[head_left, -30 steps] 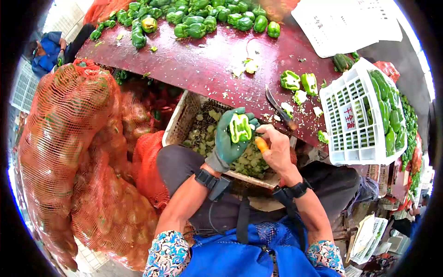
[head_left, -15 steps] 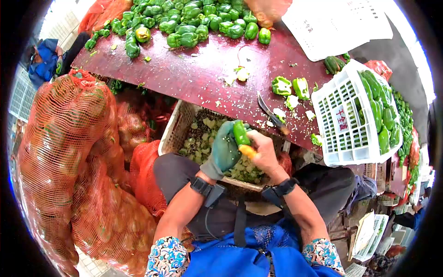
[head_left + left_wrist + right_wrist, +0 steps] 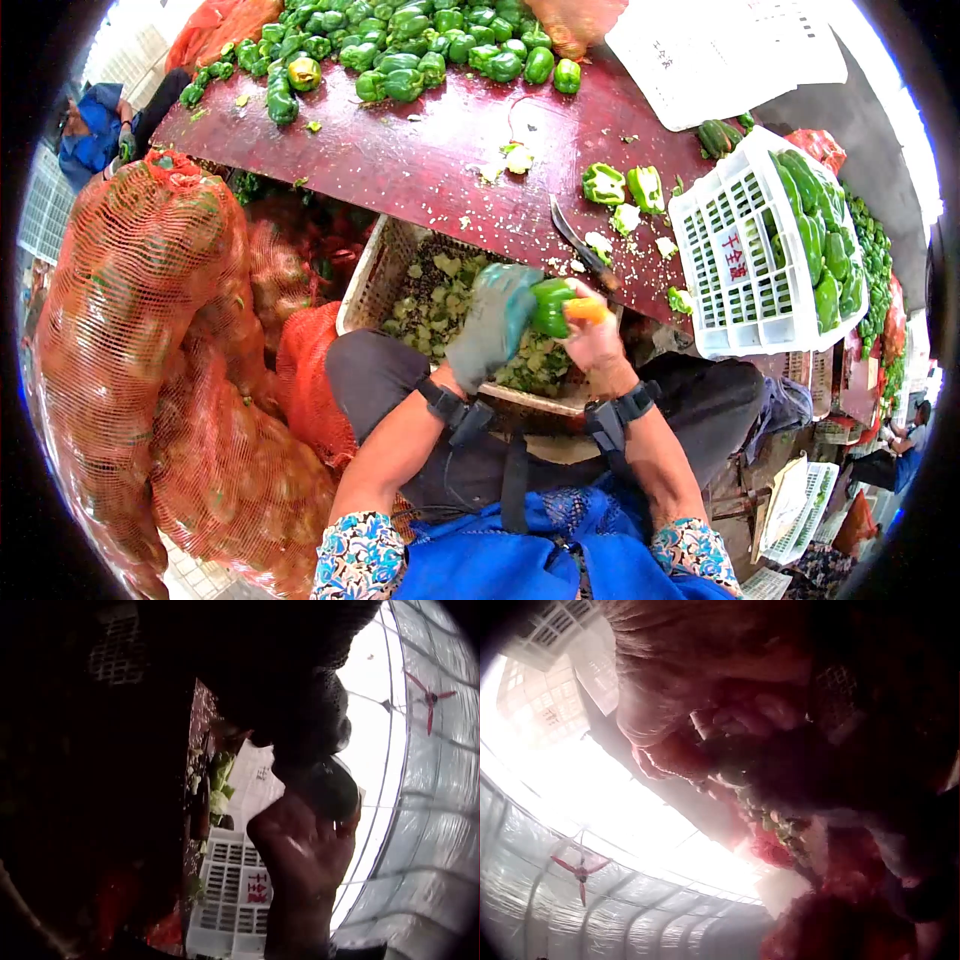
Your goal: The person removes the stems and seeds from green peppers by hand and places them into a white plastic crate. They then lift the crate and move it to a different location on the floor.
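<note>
- Green pepper (image 3: 550, 308): between the hands, gripped by gloved left hand (image 3: 497, 312) and bare right hand (image 3: 597, 345).
- Orange piece (image 3: 588, 310): at the right hand's thumb.
- Crate (image 3: 372, 285) of scraps (image 3: 435, 300): below both.
- Curved knife (image 3: 580, 245): beyond the right hand, on the counter (image 3: 400, 150).

Clear, bright head feed; both wrist feeds badly backlit.
On the head view I get strong, even light, with white glare across the red desk (image 3: 430, 145) and paper sheets (image 3: 690, 60) nearly washed out, while shadow fills the space beneath; fisheye bends the edges into a black surround fringed blue-violet, and the gloved left grip (image 3: 497, 315) looks smeared. My left wrist view is almost black over its left half; the bare right grip (image 3: 306, 844) sits dim against a blown-out white gap beside shiny roof sheeting (image 3: 444, 832). My right wrist view is hazy and soft, murky at upper right, glare flooding in from the left.
</note>
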Available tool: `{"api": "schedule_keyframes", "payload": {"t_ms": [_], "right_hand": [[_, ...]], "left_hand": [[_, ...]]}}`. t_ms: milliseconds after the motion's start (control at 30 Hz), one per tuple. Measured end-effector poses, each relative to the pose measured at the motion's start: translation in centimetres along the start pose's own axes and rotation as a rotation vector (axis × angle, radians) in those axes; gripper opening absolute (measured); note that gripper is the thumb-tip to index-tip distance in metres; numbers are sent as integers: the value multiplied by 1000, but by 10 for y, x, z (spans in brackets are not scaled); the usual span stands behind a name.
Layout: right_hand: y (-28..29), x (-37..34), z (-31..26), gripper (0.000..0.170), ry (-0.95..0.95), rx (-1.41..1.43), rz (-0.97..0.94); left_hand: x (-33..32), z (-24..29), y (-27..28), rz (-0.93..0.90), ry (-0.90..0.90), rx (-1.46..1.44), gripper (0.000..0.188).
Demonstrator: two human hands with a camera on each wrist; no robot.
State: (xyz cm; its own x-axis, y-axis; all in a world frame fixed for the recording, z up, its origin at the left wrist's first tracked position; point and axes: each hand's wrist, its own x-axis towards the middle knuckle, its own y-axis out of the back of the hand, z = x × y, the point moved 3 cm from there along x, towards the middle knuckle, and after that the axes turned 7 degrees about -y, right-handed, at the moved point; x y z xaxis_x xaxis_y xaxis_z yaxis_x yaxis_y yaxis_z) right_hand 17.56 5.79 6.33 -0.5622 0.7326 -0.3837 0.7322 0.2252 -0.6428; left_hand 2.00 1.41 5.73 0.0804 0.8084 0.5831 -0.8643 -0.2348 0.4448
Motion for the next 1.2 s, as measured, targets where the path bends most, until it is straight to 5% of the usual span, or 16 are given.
{"api": "schedule_keyframes", "payload": {"t_ms": [67, 100, 233, 333, 367, 500, 533, 700, 833, 867, 967, 1000, 1067, 1100, 1167, 1200], "right_hand": [[4, 1, -14, 35, -5, 165, -11], [5, 1, -19, 44, -5, 247, -16], [9, 5, -20, 48, -27, 282, -57], [20, 14, -9, 47, -139, 402, -259], [24, 15, -2, 45, -83, 322, -121], [18, 8, -17, 43, 7, 363, -1], [22, 6, -25, 43, 9, 371, -24], [37, 14, -25, 41, 19, 332, -28], [22, 12, -11, 33, 61, 125, 73], [23, 14, -7, 29, 65, 142, -14], [30, 12, -9, 33, 9, 244, 204], [60, 25, -8, 39, -54, 385, -326], [40, 9, -18, 43, 1, 346, -93], [38, 10, -19, 44, -30, 438, -282], [37, 13, -23, 46, -93, 620, -671], [39, 15, -22, 47, -71, 593, -566]], "left_hand": [[-14, -33, -10, -29, 162, -95, 31], [-12, -29, -7, 112, 276, -244, 32], [5, 21, 7, 245, -8, 196, 44], [13, 46, 13, 91, -268, 368, 56], [15, 49, 10, 14, -385, 406, 62], [5, 16, -5, -96, 63, 480, 45], [1, 11, -3, -5, 58, 665, 44], [9, 28, 7, 177, -92, 397, 50], [13, 53, -3, -64, -375, 280, 58], [13, 51, -5, -64, -336, 287, 58], [9, 45, -9, -88, -161, 327, 55], [5, 32, -10, -108, -52, 297, 55], [-10, 6, -15, -145, 181, 226, 53], [-10, 10, -12, -133, 232, 231, 54], [0, 28, -7, 18, 33, 292, 57], [6, 38, -3, 92, -70, 322, 58]]}}
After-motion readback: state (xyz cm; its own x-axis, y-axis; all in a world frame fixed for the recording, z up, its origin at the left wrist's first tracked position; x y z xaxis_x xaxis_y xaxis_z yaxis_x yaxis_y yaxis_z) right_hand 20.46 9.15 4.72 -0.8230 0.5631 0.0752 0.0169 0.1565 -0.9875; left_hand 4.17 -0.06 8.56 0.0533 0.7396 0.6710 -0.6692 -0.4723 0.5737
